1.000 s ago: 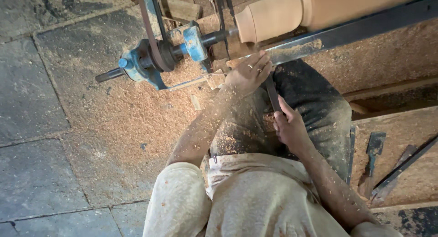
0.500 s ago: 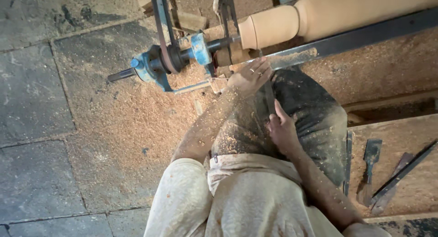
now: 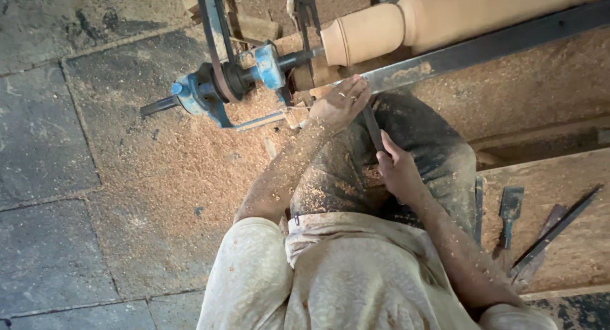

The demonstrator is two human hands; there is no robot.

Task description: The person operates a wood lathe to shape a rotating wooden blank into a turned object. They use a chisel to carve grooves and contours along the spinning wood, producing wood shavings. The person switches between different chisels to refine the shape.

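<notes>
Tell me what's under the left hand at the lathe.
The left hand rests on the metal bar, pressing down the dark chisel that the right hand holds. The chisel's tip is hidden under the fingers.

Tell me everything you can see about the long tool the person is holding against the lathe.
The turning chisel is a slim, dark metal bar, dusty with sawdust. It slants from the right hand, which grips its lower end, up to the left hand, which presses it on the metal tool rest. Its tip, hidden by fingers, points at the pale wooden workpiece.
</notes>
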